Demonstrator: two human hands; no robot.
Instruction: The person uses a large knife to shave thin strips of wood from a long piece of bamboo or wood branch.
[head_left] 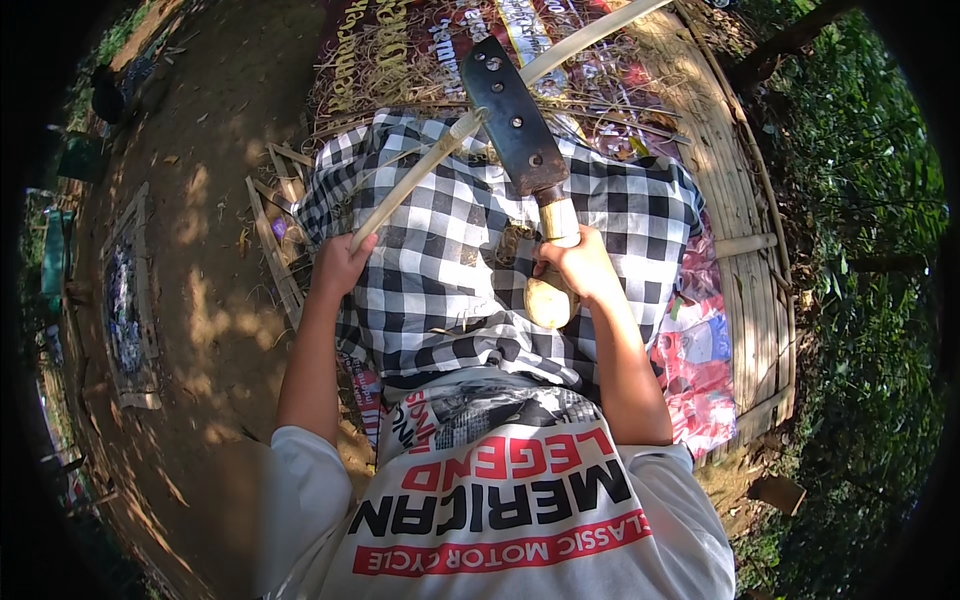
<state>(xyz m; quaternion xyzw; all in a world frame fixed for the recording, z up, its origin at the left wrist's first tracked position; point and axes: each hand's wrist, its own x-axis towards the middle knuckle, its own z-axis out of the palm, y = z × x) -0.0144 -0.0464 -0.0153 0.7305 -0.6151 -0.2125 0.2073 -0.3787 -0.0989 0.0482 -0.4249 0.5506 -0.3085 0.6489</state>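
My left hand (342, 266) is closed round the near end of a long pale stick (418, 178). The stick slants up to the right, passes behind a broad dark blade, and runs out at the top edge. My right hand (582, 264) grips the wooden handle of a large cleaver-like knife (513, 122). Its blade points away from me and has several bolts or holes along it. Below the fist, the handle ends in a rounded pale butt (550, 302). Blade and stick cross over my lap; whether the cutting edge touches the stick is hard to see.
Black-and-white checked cloth (430, 270) covers my legs. Beyond it, thin curled shavings (390, 75) litter a printed sheet. I sit on a bamboo-slat platform (745, 300), with bare ground (200, 300) to the left and green plants (870, 330) to the right.
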